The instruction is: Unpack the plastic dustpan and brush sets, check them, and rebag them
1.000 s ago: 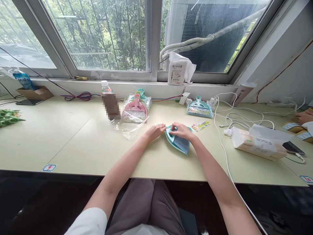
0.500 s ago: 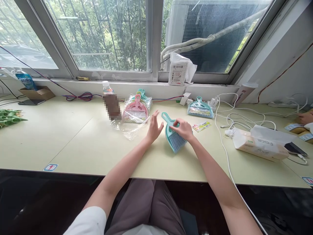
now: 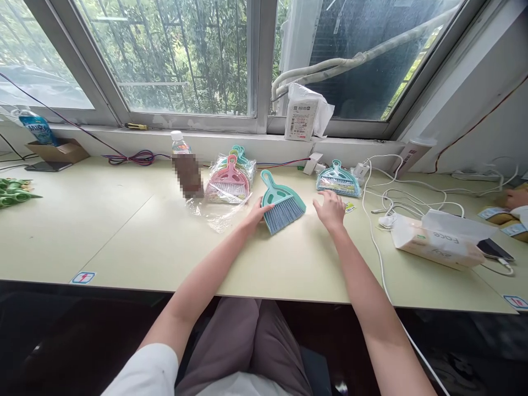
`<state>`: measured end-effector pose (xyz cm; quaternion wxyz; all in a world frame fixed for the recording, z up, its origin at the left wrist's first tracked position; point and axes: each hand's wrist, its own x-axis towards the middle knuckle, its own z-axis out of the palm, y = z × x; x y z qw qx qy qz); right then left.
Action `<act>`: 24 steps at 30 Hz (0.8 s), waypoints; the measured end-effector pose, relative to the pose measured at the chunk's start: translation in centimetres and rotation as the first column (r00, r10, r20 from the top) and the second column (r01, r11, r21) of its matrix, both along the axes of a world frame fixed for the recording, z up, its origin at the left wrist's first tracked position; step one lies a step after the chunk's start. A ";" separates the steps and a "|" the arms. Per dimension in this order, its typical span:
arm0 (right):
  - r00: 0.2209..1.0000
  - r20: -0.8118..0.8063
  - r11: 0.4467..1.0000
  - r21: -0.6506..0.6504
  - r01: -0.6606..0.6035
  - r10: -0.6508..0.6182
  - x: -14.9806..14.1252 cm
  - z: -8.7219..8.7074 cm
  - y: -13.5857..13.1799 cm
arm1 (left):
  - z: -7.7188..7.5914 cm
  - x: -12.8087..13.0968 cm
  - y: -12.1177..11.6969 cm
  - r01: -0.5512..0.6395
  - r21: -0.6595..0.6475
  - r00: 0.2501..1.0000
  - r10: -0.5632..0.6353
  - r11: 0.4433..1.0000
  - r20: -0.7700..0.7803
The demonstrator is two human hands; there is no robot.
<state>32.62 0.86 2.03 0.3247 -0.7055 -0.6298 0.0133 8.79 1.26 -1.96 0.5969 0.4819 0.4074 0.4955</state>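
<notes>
Worktop [image 3: 124,242]: pale yellow-green, running beneath both hands, with windows [image 3: 198,60] beyond them.
Change over the last half second: the right hand [image 3: 331,210] has let go of the teal dustpan and brush [image 3: 284,206] and moved outward; the left hand [image 3: 256,212], earlier open beside the handle, now grips the set, which has shifted farther from the body.
Left hand pose: clamped on the set's left edge, thumb across the front, other fingers mostly hidden; forearm slanting in from lower left.
Right hand pose: fingers apart and slightly bent, nothing visibly held; it partly hides a yellow-green card [image 3: 350,207], and whether they touch cannot be told.
Teal set's place: just right of the left hand, between the two hands, handle pointing away from the body.
Loose sets: one, the teal.
Wrapped sets: one blue set [image 3: 338,181] just beyond the right hand; a pink set [image 3: 230,181] beyond the left hand with green ones behind, their exact number unclear.
Bottles past the left hand: one near, with a blurred bottle [image 3: 187,173] body; one blue bottle [image 3: 39,129] far left.
Tissue packs right of the right hand: one "Face" pack [image 3: 433,242].
</notes>
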 end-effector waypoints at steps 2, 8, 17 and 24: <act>0.995 0.059 0.981 -0.170 0.090 -0.081 1.7 -1.8 1.2 | 0.1 -0.8 0.9 -0.037 -0.038 0.999 0.037 0.999 0.002; 0.986 -0.057 0.927 -0.336 -0.167 0.157 1.8 -5.1 3.0 | 0.4 -1.7 1.8 -0.151 -0.060 0.984 0.156 0.987 0.086; 0.929 0.118 0.892 -0.343 -0.293 0.350 0.3 -3.8 2.3 | 0.6 -1.6 1.8 -0.175 -0.077 0.976 0.183 0.982 0.121; 0.906 0.229 0.916 -0.281 -0.288 0.355 0.5 -5.4 3.1 | 0.5 -1.6 1.8 -0.174 -0.081 0.980 0.181 0.981 0.080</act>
